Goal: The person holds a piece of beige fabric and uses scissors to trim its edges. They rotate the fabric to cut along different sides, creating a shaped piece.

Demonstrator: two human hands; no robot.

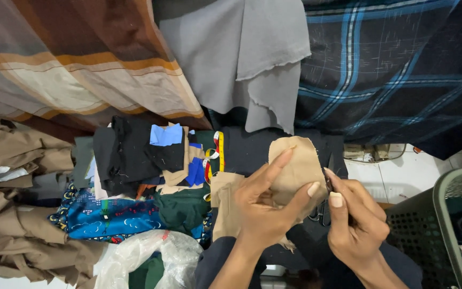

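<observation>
Holding a tan fabric piece up over the lap, centre-right of frame: left hand has it pinched, thumb on the near face, fingers spread behind the cloth, index running up its left edge. Right hand sits just beside it on the right, grip closed w/ thumb pressed to the fingers around scissors; only the dark handle loops show below the cloth and a thin blade tip by its right edge, can't tell if the blades are apart or together. A second tan scrap hangs left of the left hand, touching the wrist area. Behind the hands: dark cloth surface w/ a yellow/red measuring tape draped over the scrap pile. Pile to the left = black fabric, light blue scrap, dark green cloth, blue patterned fabric. Clear plastic bag at bottom, near the left forearm. Khaki garments heaped far left. Hanging up top: brown striped cloth, grey fabric, navy plaid fabric w/ blue lines. Green plastic basket at right edge, just beside the right hand, not touching as far as visible; white tile floor behind it.
</observation>
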